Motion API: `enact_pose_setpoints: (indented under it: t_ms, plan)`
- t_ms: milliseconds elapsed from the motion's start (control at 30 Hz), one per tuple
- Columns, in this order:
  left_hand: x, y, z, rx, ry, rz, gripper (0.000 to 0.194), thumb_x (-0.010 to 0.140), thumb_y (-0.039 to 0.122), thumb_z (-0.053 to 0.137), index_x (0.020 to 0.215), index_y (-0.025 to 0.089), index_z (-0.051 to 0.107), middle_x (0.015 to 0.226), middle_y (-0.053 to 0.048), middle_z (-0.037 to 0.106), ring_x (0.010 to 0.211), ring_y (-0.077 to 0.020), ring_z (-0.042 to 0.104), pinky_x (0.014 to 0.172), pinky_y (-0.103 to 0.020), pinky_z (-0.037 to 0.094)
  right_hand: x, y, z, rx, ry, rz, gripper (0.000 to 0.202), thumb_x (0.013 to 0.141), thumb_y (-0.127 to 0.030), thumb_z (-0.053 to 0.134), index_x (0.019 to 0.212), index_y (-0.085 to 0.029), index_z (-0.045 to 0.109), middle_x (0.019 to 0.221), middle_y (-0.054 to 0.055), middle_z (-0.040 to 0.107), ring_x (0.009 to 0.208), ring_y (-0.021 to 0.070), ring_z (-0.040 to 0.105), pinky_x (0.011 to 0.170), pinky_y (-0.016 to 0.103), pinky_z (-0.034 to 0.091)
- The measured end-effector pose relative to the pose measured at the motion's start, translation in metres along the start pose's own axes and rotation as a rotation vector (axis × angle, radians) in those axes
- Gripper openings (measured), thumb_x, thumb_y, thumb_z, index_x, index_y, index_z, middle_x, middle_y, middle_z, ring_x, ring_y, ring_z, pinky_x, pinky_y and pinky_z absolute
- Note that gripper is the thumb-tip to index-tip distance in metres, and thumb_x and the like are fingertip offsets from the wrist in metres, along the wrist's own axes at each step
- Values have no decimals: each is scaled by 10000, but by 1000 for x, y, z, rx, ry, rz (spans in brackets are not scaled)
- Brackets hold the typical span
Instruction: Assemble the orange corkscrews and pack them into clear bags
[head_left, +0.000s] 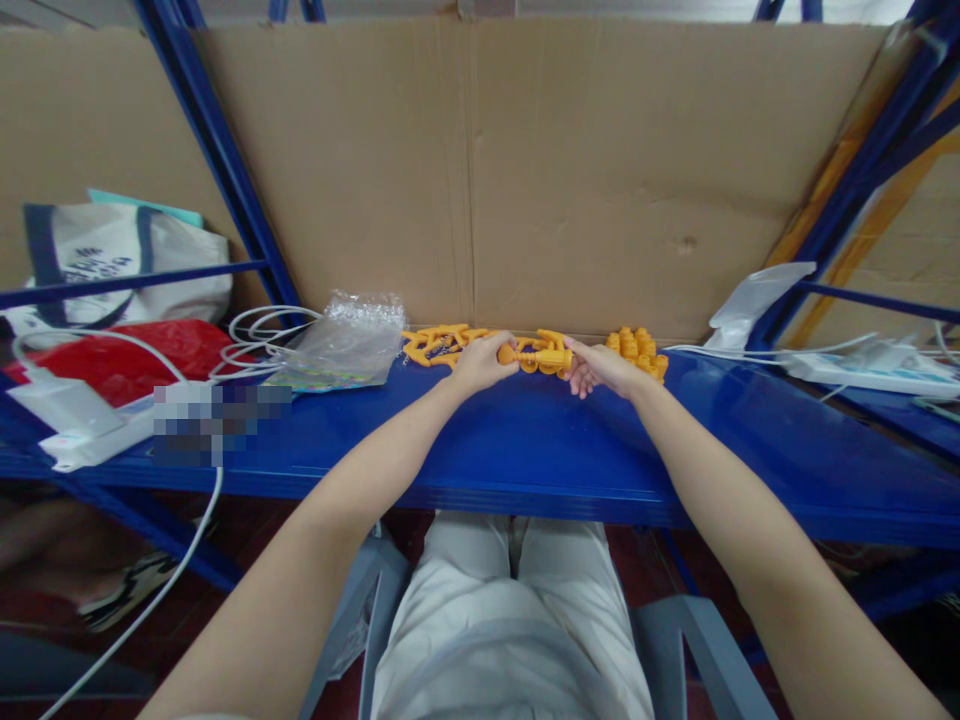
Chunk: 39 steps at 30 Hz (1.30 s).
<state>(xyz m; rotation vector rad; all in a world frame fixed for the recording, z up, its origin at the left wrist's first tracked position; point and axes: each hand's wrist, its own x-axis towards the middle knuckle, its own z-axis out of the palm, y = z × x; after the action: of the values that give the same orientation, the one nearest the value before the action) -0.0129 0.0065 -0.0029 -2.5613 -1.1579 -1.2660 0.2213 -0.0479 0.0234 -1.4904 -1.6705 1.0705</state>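
Observation:
Between my two hands, a little above the blue shelf top point(540, 440), is an orange plastic piece point(551, 360) with a rounded left end and a wider right end. My left hand point(484, 364) pinches its rounded left end. The fingers of my right hand point(596, 370) close on the wider right end, with the lower fingers loosely curled. Behind my left hand lies a spread of orange parts point(435, 343). To the right of my right hand sits a cluster of orange knobbed pieces point(637, 348). Small details of the held piece are blurred.
Clear plastic bags point(341, 345) and coiled white cables point(251, 340) lie to the left, near a power strip point(97, 435) and a red bag point(142, 355). Cardboard point(562, 170) stands behind. Another power strip point(877, 370) is at right. A person's foot point(124, 590) shows below left.

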Motion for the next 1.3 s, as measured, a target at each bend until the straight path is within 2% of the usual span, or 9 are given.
enact_pose_setpoints:
  t_ms: [300, 467, 700, 800, 900, 1033, 1300]
  plan:
    - [1, 2, -1, -4, -32, -12, 257, 705, 226, 686, 959, 193, 672, 790, -16, 701, 713, -177, 638, 674, -260, 448, 4, 6, -3, 46, -41, -1, 612, 857, -770, 435, 831, -211, 684, 514, 67, 626, 443, 152, 588, 463, 282, 505]
    - [0, 2, -1, 3, -34, -12, 261, 710, 231, 684, 968, 193, 673, 793, -19, 707, 708, -181, 640, 669, -264, 447, 2, 3, -1, 32, -35, 20, 604, 895, -738, 394, 745, -217, 661, 503, 69, 622, 417, 134, 567, 412, 248, 463]
    - [1, 3, -2, 21, -56, -28, 266, 719, 224, 678, 981, 180, 677, 822, -30, 716, 743, -194, 656, 681, -268, 456, -2, -2, 0, 81, -27, 69, 582, 931, -693, 376, 854, -194, 666, 645, 100, 684, 443, 127, 580, 381, 219, 405]
    - [2, 2, -3, 30, -63, -45, 279, 724, 223, 674, 999, 174, 676, 841, -35, 723, 765, -200, 664, 696, -272, 465, -6, -4, 0, 136, -33, 22, 478, 920, -640, 474, 991, -202, 651, 796, 103, 725, 479, 128, 602, 386, 210, 403]
    - [2, 0, -4, 35, -56, -56, 287, 727, 224, 677, 1010, 174, 675, 850, -35, 728, 767, -195, 666, 696, -266, 466, -7, -3, 1, 154, -19, -55, 327, 880, -515, 615, 1022, -221, 635, 891, 87, 736, 540, 130, 633, 430, 206, 440]
    - [2, -2, -3, 38, -52, -57, 278, 725, 229, 685, 999, 180, 679, 856, -31, 730, 766, -187, 665, 691, -259, 462, -3, 1, 1, 168, -2, -99, 220, 837, -406, 685, 956, -227, 637, 872, 71, 737, 572, 131, 646, 456, 204, 454]
    - [2, -5, -1, 37, -47, -43, 278, 726, 244, 685, 998, 186, 678, 833, -24, 728, 747, -180, 660, 672, -251, 458, 2, 3, 1, 183, 20, -126, 219, 799, -388, 729, 921, -215, 672, 833, 90, 742, 548, 145, 646, 444, 216, 455]
